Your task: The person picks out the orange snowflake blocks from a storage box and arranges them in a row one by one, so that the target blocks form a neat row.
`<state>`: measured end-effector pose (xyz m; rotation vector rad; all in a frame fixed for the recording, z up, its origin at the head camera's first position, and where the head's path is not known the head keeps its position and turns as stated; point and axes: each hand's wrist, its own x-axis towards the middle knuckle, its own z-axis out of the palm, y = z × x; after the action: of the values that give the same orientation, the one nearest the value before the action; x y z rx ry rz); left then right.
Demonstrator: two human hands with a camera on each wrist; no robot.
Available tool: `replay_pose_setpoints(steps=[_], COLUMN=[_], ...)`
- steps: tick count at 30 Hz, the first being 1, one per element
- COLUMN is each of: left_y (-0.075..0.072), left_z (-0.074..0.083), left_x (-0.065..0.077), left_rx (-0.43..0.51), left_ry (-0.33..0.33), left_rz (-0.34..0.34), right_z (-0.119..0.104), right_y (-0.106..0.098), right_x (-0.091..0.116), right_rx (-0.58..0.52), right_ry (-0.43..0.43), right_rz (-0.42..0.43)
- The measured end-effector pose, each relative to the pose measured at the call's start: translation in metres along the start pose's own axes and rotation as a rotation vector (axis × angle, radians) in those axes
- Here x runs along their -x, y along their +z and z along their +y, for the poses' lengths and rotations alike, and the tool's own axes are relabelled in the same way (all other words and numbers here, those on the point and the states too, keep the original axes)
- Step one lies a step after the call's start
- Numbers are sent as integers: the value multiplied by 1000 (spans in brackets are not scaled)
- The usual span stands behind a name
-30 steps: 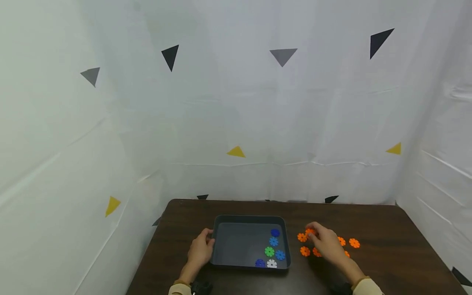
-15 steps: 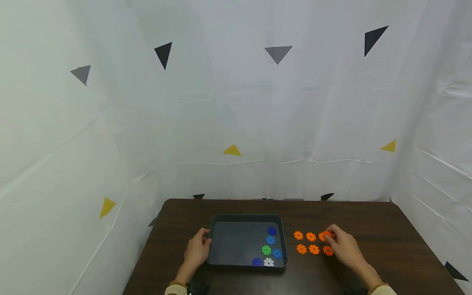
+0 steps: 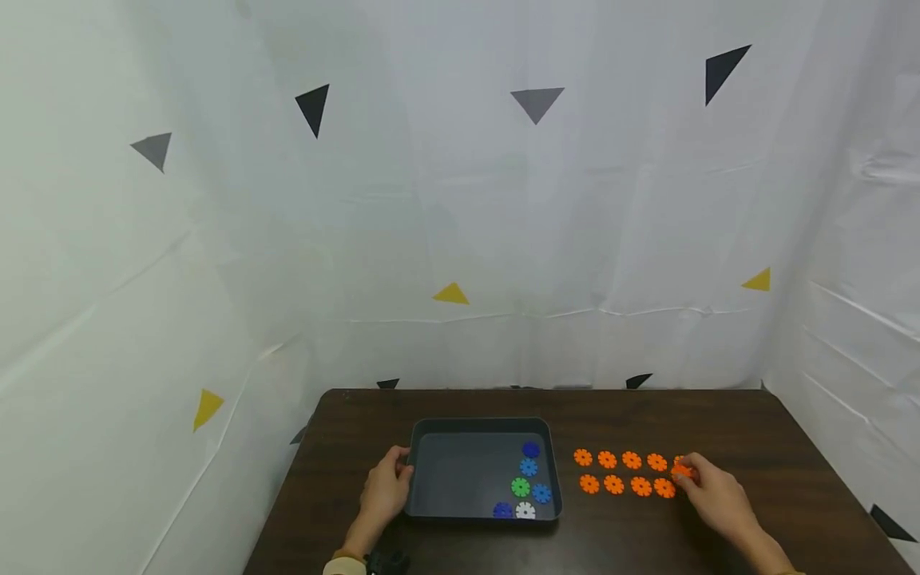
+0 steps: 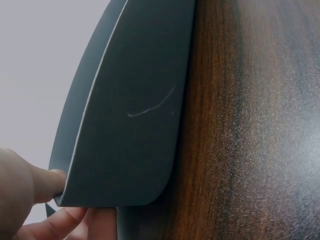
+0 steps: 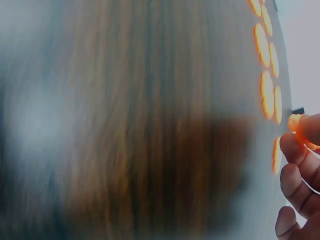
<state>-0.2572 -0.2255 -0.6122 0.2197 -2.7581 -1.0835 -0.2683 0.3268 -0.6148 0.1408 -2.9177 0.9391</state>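
My right hand [image 3: 722, 497] is at the right end of two rows of orange flower-shaped discs on the table. An orange flower-shaped disc [image 5: 295, 122] is pinched between its thumb and index finger, clear in the right wrist view. The front row includes an orange disc [image 3: 641, 486], the back row another orange disc [image 3: 632, 460]; one at the back right is partly hidden by the fingers. My left hand [image 3: 386, 489] grips the left side of a dark grey tray [image 3: 460, 427]; in the left wrist view, thumb and fingers clasp its wall [image 4: 125, 135].
Inside the tray, along its right side and front right corner, lie blue discs [image 3: 541, 493], a green disc [image 3: 521, 487] and a white disc [image 3: 525, 510]. The dark wooden table [image 3: 618, 535] meets a white patterned curtain [image 3: 503, 239] at the back.
My right hand has moved rightward along the rows of orange discs, uncovering several behind it. The left hand keeps its grip on the tray. The head view has shifted slightly.
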Motion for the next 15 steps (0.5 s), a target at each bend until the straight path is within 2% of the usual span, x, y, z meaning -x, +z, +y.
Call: replay_pose_setpoints(steps=[7,15], left_y=[-1,0], left_z=[1,-2], left_x=[-1,-2], left_rx=[-5,2], left_ry=[5,9], left_rz=[13,-1], right_z=[13,20], right_y=[-7,-5], right_x=[3,0], right_rx=[19,77], right_ry=[37,33], right_rz=[-23,-27])
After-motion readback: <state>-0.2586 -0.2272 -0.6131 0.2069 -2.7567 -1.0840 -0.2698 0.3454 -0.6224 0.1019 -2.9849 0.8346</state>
